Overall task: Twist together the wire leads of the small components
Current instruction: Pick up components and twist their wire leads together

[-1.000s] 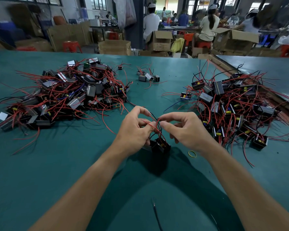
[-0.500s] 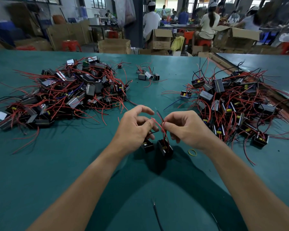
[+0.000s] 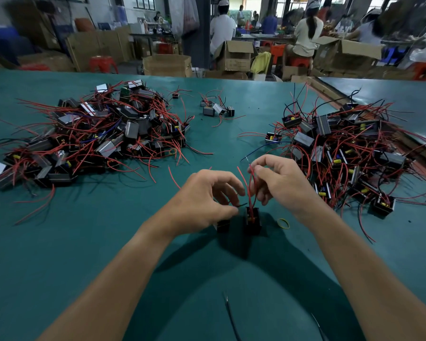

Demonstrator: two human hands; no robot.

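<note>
Block: a small black block is seen standing on the table between the two hands. A second block lies just beside it, partly hidden under the left hand.
Red leads: the red leads rise from the block and are pinched near their upper ends by the right hand, thumb against forefinger, the other fingers loosely curled.
Black lead: a short black lead appears to be pinched low down between the left thumb and curled fingers. The exact contact cannot be made out.
Weight: the blocks are judged light and easily dragged or tipped by a pull on the wire.
Stiffness: the leads are judged thin and springy, so a twist is likely to loosen unless it is held.
Fragility: the joint where lead meets block is judged the weak point, and hard tugging is to be avoided.
Hold: the leads are best taken near the bare tips, with the block steadied.
Surroundings: a left pile, a right pile and a yellow band are also on the table.
</note>
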